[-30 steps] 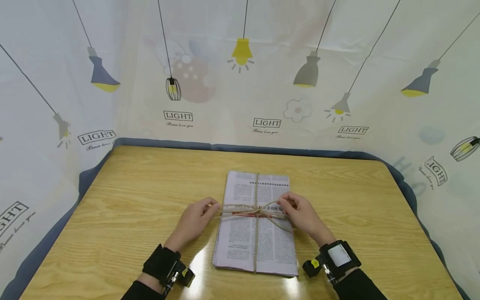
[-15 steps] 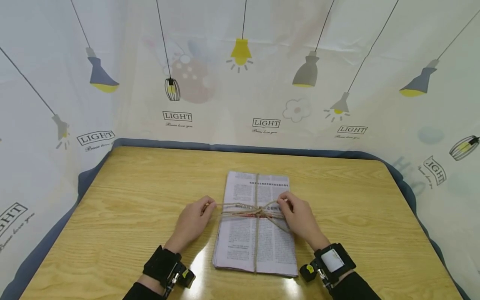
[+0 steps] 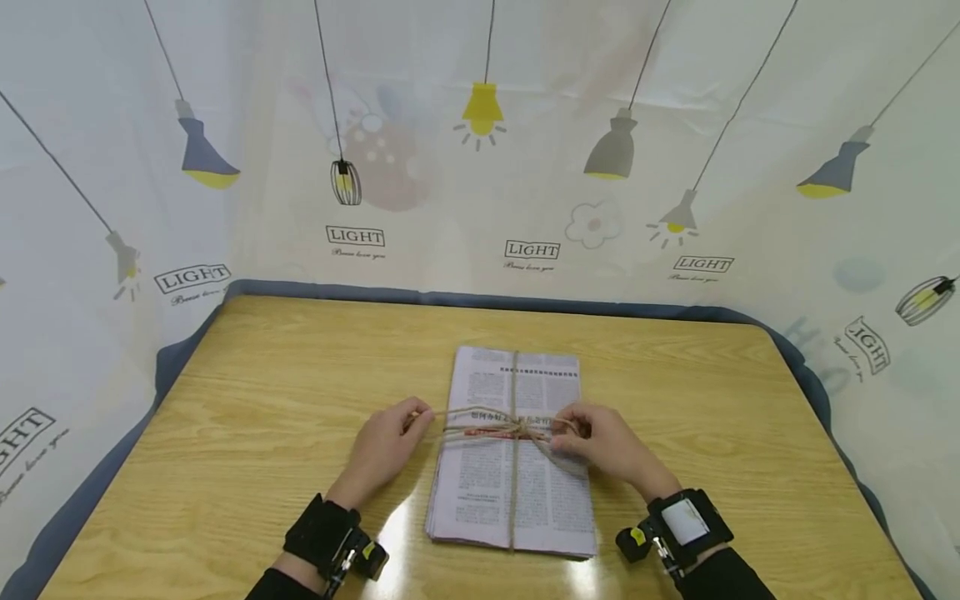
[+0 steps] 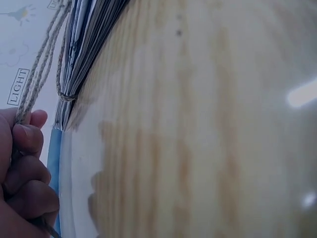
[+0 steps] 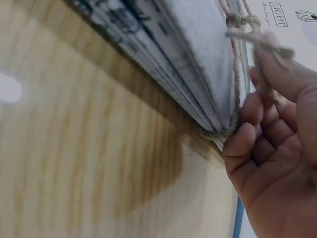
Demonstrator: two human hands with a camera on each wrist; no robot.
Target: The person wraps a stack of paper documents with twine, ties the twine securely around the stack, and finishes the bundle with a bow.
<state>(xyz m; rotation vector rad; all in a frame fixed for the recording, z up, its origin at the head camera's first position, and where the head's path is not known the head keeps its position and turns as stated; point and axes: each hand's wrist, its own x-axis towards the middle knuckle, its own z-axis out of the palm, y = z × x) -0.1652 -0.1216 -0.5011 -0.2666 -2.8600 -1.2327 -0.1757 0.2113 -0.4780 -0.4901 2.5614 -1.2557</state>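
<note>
A stack of newspapers [image 3: 480,500] lies on the table, bound crosswise with twine [image 3: 513,492] that meets at a knot [image 3: 519,427] on top. At the stack's left edge my left hand [image 3: 386,446] pinches strands of the twine, which run taut to the knot. In the left wrist view the twine [image 4: 37,74] passes between thumb and finger. My right hand [image 3: 611,446] is over the stack's right side, its curled fingers and thumb about a loose twine end. The right wrist view shows twine [image 5: 262,82] between thumb and fingers, close to the bundle's edge [image 5: 198,64].
The wooden table [image 3: 300,358] extends around the bundle on all sides. Behind it hangs a pale curtain [image 3: 435,258] printed with lamps, its dark blue border along the table's edge. A black camera band [image 3: 322,533] circles each wrist.
My right hand has shifted slightly down from the twine loop, its thumb and fingertips now lower, nearer the knot's level. My left hand moved little and still holds its strands.
</note>
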